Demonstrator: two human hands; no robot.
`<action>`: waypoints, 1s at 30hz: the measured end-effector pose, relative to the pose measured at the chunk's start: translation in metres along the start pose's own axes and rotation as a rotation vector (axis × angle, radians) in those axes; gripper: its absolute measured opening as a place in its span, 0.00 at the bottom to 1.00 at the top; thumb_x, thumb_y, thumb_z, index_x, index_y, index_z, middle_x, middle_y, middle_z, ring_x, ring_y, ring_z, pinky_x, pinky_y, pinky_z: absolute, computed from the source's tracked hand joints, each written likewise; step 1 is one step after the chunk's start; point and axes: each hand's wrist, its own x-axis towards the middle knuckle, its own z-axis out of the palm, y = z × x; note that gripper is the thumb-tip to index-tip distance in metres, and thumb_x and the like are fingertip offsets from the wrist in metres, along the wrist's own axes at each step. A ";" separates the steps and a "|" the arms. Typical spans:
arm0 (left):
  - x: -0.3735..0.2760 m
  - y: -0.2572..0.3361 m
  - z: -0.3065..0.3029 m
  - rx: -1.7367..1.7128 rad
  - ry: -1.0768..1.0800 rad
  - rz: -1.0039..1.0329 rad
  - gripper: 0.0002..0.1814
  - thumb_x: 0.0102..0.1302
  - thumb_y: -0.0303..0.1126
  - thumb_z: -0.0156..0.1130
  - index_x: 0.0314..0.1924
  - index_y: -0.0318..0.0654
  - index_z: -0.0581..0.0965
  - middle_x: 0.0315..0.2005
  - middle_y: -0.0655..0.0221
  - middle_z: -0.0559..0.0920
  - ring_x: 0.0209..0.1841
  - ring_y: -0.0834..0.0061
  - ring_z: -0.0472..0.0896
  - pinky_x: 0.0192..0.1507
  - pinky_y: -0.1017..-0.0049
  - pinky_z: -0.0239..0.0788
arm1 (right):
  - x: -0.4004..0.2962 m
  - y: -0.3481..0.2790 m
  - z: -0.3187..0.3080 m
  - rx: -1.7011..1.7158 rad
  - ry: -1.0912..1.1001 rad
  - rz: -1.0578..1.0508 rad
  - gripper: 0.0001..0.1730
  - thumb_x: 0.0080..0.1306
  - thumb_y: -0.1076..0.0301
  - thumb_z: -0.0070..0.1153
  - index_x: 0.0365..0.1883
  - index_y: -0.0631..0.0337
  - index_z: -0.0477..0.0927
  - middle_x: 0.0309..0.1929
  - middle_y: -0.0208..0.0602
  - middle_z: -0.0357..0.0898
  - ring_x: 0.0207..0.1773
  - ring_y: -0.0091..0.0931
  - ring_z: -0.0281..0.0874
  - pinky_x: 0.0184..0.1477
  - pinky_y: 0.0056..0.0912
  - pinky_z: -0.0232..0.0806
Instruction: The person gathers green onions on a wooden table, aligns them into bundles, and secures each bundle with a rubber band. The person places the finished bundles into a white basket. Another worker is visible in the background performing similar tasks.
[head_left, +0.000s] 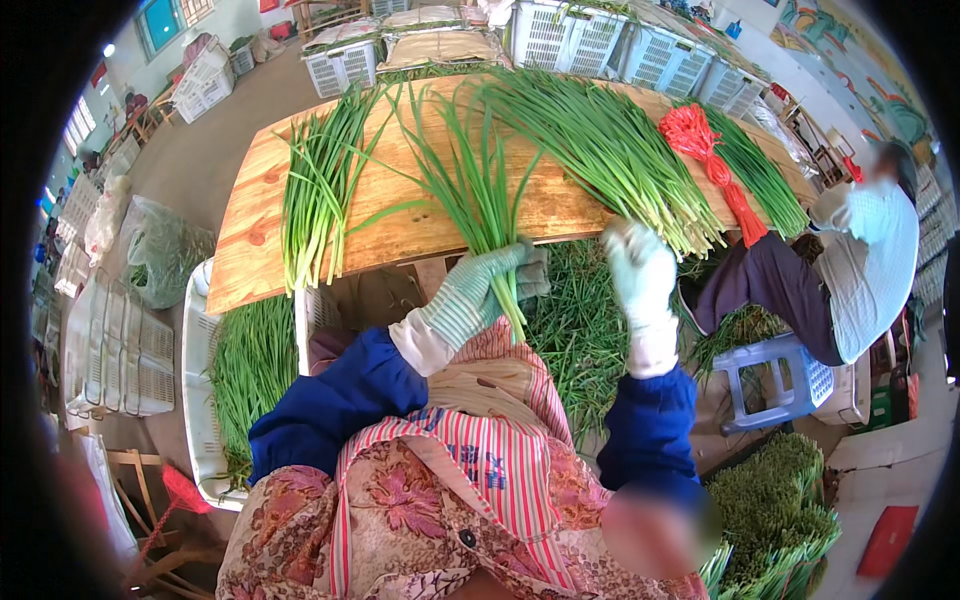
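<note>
My left hand (491, 281), in a striped knit glove, is closed around a small bunch of long green leafy stalks (480, 195), pale ends down towards me, leaves fanned over the wooden board (390, 195). My right hand (637, 259), gloved too, is at the board's near edge beside the pale ends of a large pile of stalks (615, 150); its fingers look curled, and whether they hold anything cannot be told. A smaller pile of stalks (319, 187) lies on the board's left. Red plastic ties (712, 169) lie over the board's right part, beside more stalks (757, 169).
A white crate (199, 420) of greens stands at the left below the board. Loose green leaves (581, 322) cover the floor under it. A co-worker (862, 240) sits at the right near a blue plastic stool (780, 382). Bundled greens (772, 502) lie lower right; filled crates (566, 37) stand beyond the board.
</note>
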 end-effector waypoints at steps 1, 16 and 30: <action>-0.002 0.005 0.002 -0.013 -0.044 0.043 0.11 0.66 0.32 0.56 0.45 0.33 0.74 0.42 0.59 0.80 0.37 0.66 0.82 0.45 0.64 0.77 | 0.014 0.014 0.000 -0.254 0.035 -0.004 0.06 0.56 0.65 0.59 0.27 0.56 0.79 0.24 0.39 0.76 0.29 0.37 0.77 0.30 0.33 0.70; -0.005 0.016 -0.011 -0.077 -0.049 0.096 0.10 0.67 0.31 0.53 0.47 0.39 0.73 0.34 0.66 0.78 0.27 0.80 0.77 0.35 0.74 0.68 | 0.043 0.053 -0.008 -0.356 -0.042 0.097 0.07 0.52 0.63 0.58 0.22 0.56 0.77 0.23 0.42 0.76 0.27 0.39 0.77 0.30 0.41 0.70; -0.009 0.008 -0.004 -0.034 0.006 0.073 0.12 0.67 0.33 0.55 0.48 0.37 0.73 0.36 0.63 0.80 0.32 0.74 0.79 0.39 0.68 0.74 | 0.021 -0.001 -0.037 0.991 -0.328 0.620 0.04 0.56 0.74 0.55 0.30 0.65 0.77 0.23 0.30 0.77 0.24 0.19 0.69 0.28 0.18 0.63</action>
